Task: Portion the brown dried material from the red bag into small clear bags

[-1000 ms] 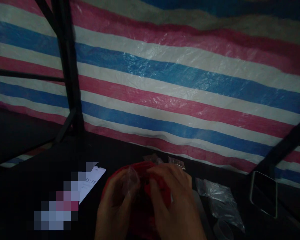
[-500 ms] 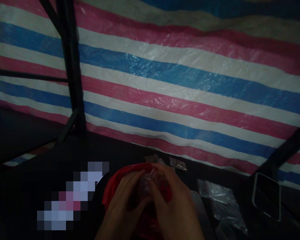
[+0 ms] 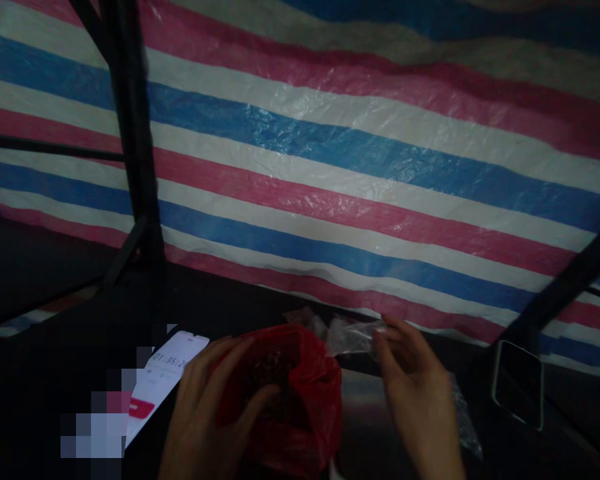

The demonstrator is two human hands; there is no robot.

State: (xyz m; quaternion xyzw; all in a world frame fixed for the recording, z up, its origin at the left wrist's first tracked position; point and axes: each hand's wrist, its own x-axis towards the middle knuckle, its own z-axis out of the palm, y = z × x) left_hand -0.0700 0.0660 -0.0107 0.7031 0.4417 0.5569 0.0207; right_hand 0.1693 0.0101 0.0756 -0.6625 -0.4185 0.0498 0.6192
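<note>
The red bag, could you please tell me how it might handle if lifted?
The red bag is probably floppy, given its creased wall. It may spill if tipped, since its mouth gapes above small pieces inside.

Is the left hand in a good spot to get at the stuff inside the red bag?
Probably yes: the left hand is at the open mouth of the red bag, thumb over the opening, and nothing seems to cover the contents, though they are too dark to identify.
</note>
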